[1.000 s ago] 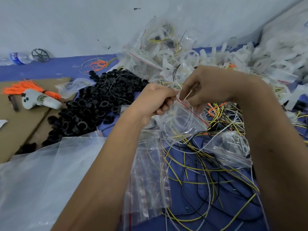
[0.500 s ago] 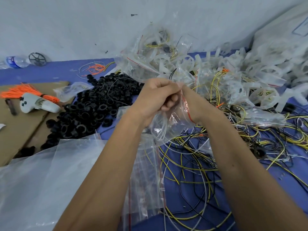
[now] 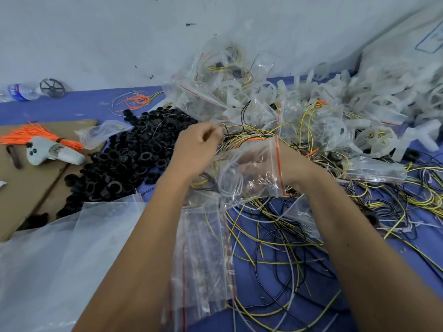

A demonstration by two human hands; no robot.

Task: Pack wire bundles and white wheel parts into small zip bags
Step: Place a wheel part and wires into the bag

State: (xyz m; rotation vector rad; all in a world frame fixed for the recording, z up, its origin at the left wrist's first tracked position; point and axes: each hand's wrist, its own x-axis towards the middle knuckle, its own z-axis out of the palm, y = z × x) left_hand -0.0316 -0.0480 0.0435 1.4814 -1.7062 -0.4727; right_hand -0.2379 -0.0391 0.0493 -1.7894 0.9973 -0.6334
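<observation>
Two hands are working at the middle of the blue mat (image 3: 72, 109), just in front of the heap of filled bags (image 3: 215, 92) and white wheel parts (image 3: 374, 140). The right hand (image 3: 254, 167) is sitting inside a small zip bag (image 3: 259, 171), seen blurred through the film, so whether its fingers are curled round anything I cannot tell. That bag is lying with its long axis roughly left to right, its red zip line (image 3: 279, 164) and mouth pointing right, toward the wrist. The left hand (image 3: 194, 149) is hovering just left of the bag's closed end, fingers curled and seemingly pinching thin wire; motion blur hides the contact. Loose yellow, black and white wires (image 3: 275, 236) are sprawling under both forearms, nearer the right hand. Judging by this, the left hand is the nearer one to feed wire into the bag.
</observation>
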